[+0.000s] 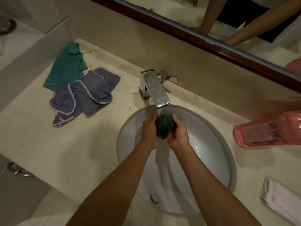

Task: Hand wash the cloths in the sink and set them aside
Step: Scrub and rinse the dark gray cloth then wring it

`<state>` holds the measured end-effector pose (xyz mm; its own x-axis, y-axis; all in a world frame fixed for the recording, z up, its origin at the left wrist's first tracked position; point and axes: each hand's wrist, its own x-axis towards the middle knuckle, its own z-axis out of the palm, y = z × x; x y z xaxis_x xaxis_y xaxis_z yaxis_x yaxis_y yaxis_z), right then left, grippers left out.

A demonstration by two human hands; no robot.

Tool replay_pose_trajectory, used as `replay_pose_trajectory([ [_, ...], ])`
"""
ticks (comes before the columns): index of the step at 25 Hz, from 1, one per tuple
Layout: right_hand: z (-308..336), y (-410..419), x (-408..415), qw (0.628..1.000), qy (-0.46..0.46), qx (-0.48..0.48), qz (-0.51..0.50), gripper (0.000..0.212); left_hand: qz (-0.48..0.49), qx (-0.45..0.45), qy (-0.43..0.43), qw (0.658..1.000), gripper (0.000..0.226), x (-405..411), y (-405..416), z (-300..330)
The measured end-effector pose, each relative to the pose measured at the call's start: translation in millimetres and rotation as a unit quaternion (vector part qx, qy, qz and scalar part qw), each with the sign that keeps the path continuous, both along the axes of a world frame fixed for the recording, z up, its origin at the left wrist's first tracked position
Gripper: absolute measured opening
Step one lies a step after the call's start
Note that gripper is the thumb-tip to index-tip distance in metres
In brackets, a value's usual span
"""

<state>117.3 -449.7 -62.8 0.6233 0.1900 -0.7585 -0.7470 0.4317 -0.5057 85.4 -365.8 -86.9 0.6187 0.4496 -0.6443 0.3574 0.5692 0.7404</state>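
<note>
A dark wet cloth [163, 126] is bunched into a ball over the white oval sink [216, 154], right under the chrome tap [154, 88], from which water runs onto it. My left hand [149, 129] grips the cloth's left side and my right hand [178, 134] grips its right side. On the counter to the left lie purple-grey cloths with pale edging [84, 93] in a heap, and a green cloth [66, 66] partly under them. A folded pale pink cloth [280, 198] lies at the sink's right.
A pink bottle [268, 129] lies on its side on the marble counter [65, 144] right of the sink. The sink's drain [154, 197] sits near the front. A framed mirror [228, 51] runs along the back wall. A metal handle [17, 170] shows below the counter's left edge.
</note>
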Motion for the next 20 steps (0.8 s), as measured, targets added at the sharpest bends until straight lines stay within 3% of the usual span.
replay_pose_trajectory([
  [5, 0.9, 13.9, 2.4, 0.999, 0.004, 0.009, 0.035, 0.02, 0.027, 0.093, -0.019, 0.995, 0.023, -14.6, 9.8, -0.4],
  [15, -10.8, 28.2, -4.2, 0.998, 0.032, 0.044, 0.016, 0.015, 0.087, 0.058, 0.003, 0.994, 0.032, -26.9, 28.4, 0.2],
  [20, -8.7, 40.0, 0.5, 0.998, 0.05, 0.027, 0.024, 0.026, 0.06, 0.078, -0.052, 0.994, 0.03, -25.0, 29.1, 2.2],
])
